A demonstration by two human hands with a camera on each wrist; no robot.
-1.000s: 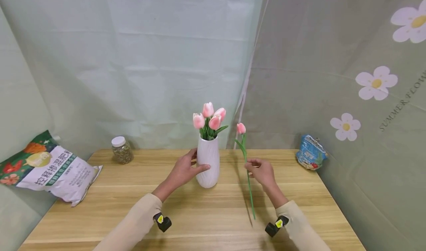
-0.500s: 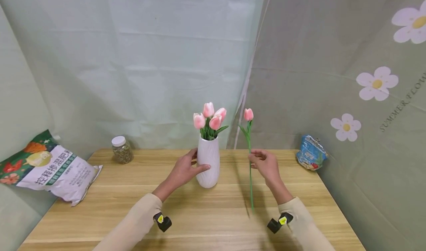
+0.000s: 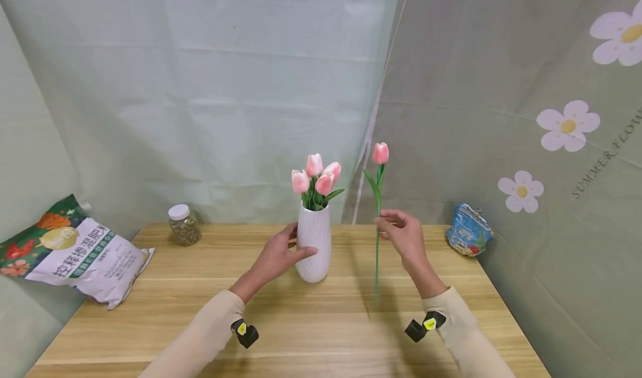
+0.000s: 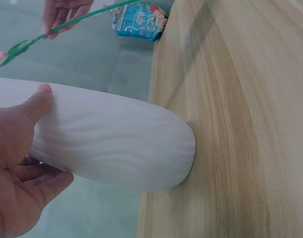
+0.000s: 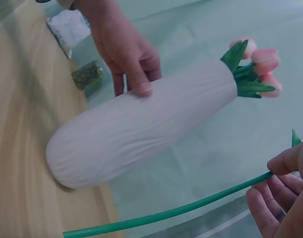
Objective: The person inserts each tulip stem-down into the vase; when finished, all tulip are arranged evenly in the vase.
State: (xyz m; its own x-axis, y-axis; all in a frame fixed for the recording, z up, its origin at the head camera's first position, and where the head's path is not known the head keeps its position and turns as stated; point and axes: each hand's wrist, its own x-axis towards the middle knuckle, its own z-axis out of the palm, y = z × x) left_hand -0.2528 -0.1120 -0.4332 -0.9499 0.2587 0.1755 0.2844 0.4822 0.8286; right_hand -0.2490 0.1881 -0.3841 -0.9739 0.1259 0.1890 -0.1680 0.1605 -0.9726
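Note:
A white vase [image 3: 317, 238] with a rippled surface stands upright on the table, holding several pink tulips [image 3: 314, 166] with green leaves. My left hand [image 3: 275, 258] grips its left side, thumb across the front and fingers round behind, as the left wrist view also shows. To the right of the vase, my right hand [image 3: 403, 236] pinches the green stem of a single pink tulip [image 3: 380, 153] between thumb and fingers. That tulip is upright, apart from the vase, its bloom higher than the others. In the right wrist view, its stem [image 5: 191, 206] runs down from the fingertips.
On the wooden table [image 3: 301, 333], a lidded jar [image 3: 184, 227] of dried bits stands at the back left. A printed fertilizer bag [image 3: 80, 255] lies at the left edge. At the back right sits a blue pouch [image 3: 468, 230]. Fabric walls [image 3: 251, 99] enclose the table.
My right hand has risen and moved slightly right, lifting the single tulip and bringing its stem from tilted to nearly vertical. The left hand and vase have stayed in place.

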